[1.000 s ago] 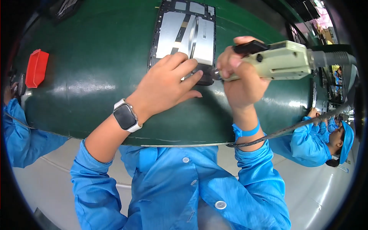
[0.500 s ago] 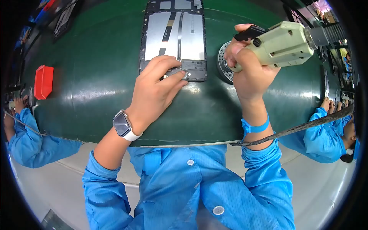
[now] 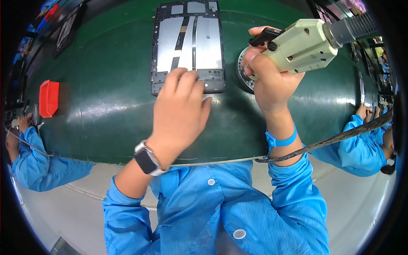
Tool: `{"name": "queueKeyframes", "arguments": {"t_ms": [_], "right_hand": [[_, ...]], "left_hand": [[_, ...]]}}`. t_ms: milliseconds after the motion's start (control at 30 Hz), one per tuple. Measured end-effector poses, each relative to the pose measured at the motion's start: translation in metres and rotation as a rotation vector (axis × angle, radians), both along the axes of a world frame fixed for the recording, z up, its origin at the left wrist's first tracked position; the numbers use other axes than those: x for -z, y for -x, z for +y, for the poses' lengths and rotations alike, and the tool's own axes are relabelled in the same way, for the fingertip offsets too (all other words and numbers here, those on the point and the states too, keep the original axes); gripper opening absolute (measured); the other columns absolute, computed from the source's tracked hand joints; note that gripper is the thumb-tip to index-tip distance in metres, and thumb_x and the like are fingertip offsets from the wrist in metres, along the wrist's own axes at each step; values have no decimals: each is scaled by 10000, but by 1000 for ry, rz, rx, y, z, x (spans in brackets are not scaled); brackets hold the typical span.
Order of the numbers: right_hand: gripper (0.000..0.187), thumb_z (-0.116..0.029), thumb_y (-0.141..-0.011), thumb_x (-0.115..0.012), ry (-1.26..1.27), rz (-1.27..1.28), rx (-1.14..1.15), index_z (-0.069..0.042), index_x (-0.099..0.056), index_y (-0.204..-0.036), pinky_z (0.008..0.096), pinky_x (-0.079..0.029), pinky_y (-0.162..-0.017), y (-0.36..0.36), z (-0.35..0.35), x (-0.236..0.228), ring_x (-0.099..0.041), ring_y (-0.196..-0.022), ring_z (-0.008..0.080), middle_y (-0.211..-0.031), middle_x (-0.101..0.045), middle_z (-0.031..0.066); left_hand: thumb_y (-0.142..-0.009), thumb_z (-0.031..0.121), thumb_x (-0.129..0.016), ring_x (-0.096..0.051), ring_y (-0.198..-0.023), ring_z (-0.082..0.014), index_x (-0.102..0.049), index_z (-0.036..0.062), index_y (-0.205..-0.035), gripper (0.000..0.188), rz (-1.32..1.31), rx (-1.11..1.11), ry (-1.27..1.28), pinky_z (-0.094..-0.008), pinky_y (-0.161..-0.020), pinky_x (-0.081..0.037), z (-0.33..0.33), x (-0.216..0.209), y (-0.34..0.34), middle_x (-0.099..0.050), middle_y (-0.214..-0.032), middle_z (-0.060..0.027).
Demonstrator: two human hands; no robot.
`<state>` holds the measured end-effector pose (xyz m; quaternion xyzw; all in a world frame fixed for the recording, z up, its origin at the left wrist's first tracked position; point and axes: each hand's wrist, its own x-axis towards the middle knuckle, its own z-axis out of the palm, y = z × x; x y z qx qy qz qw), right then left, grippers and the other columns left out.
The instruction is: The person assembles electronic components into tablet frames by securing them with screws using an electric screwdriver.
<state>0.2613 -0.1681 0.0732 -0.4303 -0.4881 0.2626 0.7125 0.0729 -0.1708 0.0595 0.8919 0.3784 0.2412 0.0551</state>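
A tablet housing (image 3: 214,46) with a large silver plate and dark flat cables lies on the green table. My left hand (image 3: 178,104), with a watch on its wrist, rests its fingertips on the housing's near edge. Its fingers are stretched out, the thumb apart, and nothing shows in its grasp. Gripped in my right hand (image 3: 276,80) is a pale green electric screwdriver (image 3: 304,46) with a black lever. Its lower end is hidden behind the fingers, above a round metal dish (image 3: 243,74) with holes in its rim.
A red plastic bin (image 3: 49,98) stands at the left. From my right wrist's blue strap (image 3: 282,141) a dark cable (image 3: 340,137) crosses the table's near edge to the right. Other people in blue sleeves work at both sides.
My left hand has slid toward me and turned, its fingers now nearer the housing's edge. The whole scene sits slightly further left. My right hand keeps the screwdriver over the dish.
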Motion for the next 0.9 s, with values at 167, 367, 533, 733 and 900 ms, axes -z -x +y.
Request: {"name": "queueKeyframes", "arguments": {"t_ms": [167,367,533,733,900], "right_hand": [[312,56,-760,-576,-13,-2,25,102,-598,-1068,279,-437,-492,-2,0,-11,-539,-535,155,-679,-572,86],[334,-6,-793,-551,13,48,-77,112,-575,-1105,325,-431,-536,-24,-4,-22,-484,-520,150,-683,-543,75],[285,66,-757,-563,4,163,-99,118,-600,-1035,259,-441,-483,-44,-5,-7,-545,-528,138,-679,-591,94],[310,1,-769,-543,123,102,-86,81,-569,-1067,332,-448,-521,-35,-5,-3,-471,-512,154,-708,-541,72],[310,33,-753,-544,143,132,-43,79,-572,-1058,329,-454,-535,-37,-6,8,-479,-523,155,-705,-542,73]], "left_hand": [[-650,142,-856,-578,-1095,-368,-654,-4,-1094,509,-99,164,-9,-455,-909,-503,32,0,43,-623,-1188,-142],[-684,136,-833,-607,-1062,-367,-659,-14,-1086,463,-89,214,-86,-442,-910,-510,57,16,55,-637,-1147,-161],[-757,100,-799,-604,-1118,-374,-601,-3,-1073,387,-187,55,-136,-417,-959,-487,118,28,68,-629,-1200,-187],[-920,175,-646,-521,-1240,-400,-607,25,-1231,347,-70,-316,-317,-441,-1021,-442,215,46,92,-625,-1245,-192],[-978,262,-540,-464,-1299,-426,-599,81,-1290,365,22,-503,-331,-464,-1095,-385,238,71,92,-547,-1380,-196]]}}
